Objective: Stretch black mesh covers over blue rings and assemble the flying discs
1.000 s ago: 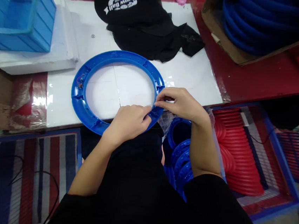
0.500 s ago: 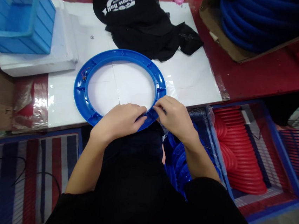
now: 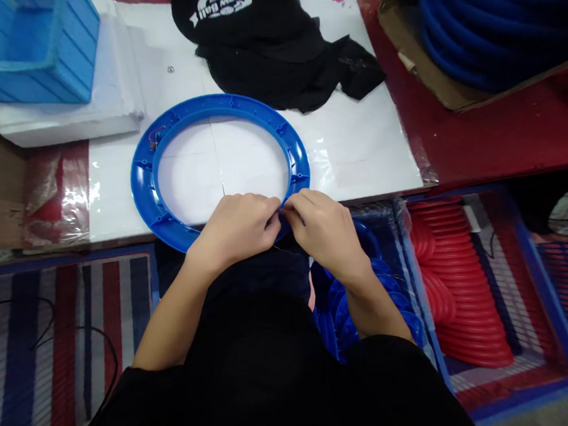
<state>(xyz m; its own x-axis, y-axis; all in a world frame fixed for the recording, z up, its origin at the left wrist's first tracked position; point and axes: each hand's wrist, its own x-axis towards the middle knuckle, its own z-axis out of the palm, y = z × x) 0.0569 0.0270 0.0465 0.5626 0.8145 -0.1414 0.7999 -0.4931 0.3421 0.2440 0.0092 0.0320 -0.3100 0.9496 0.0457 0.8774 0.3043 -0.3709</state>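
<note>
A blue plastic ring point(image 3: 143, 176), ribbed and hollow on its upper face, lies partly on the white-covered table, its near edge reaching toward my body. Small wires with a tiny part point(image 3: 155, 140) sit in its channel at the left. My left hand point(image 3: 242, 226) is closed over the near right part of the rim. Against the same stretch, my right hand point(image 3: 319, 233) has its fingertips pinched together, nearly meeting the left ones. Whatever is between the right fingertips is hidden. A thin dark strand point(image 3: 288, 250) shows just below the hands.
Black fabric with white print point(image 3: 274, 51) lies behind the ring. A light blue bin point(image 3: 74, 39) stands on white foam point(image 3: 71, 125) at left. At right are a carton point(image 3: 404, 57) of blue tubing and a crate point(image 3: 550, 319) with red ridged parts point(image 3: 467, 291). Blue parts point(image 3: 335, 312) sit below.
The ring has shifted slightly left and toward me. My hands have drawn closer together, the right moving left and the left a little right.
</note>
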